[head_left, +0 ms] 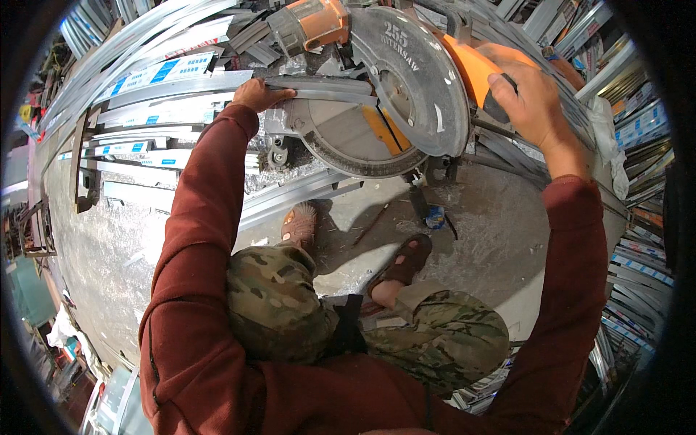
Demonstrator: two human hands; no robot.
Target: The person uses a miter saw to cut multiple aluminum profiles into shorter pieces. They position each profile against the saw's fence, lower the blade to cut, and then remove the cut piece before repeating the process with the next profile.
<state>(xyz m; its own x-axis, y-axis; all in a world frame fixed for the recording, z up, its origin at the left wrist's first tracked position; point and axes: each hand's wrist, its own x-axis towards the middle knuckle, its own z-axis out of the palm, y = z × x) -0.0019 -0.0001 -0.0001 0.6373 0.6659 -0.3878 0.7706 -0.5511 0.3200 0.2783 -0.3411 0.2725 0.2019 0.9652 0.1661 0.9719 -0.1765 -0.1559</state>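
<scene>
A miter saw (pixel 417 87) with a round grey blade guard and an orange body stands ahead of me. My right hand (pixel 529 101) is wrapped round its orange and black handle (pixel 467 69). My left hand (pixel 259 95) grips a grey aluminium profile (pixel 333 88), thumb stretched along it toward the saw. The profile lies across the back of the saw's round table (pixel 333 134), and its right end meets the guard. An orange slotted insert (pixel 379 129) shows in the table. The guard hides the blade's lower edge, so I cannot tell whether it touches the profile.
Long metal profiles (pixel 159 72) lie in piles at the left and back. More profiles (pixel 286 197) rest on the floor below the saw, close to my feet. Stacked profiles (pixel 641 130) line the right side. A black handle (pixel 418 201) juts from the saw's front.
</scene>
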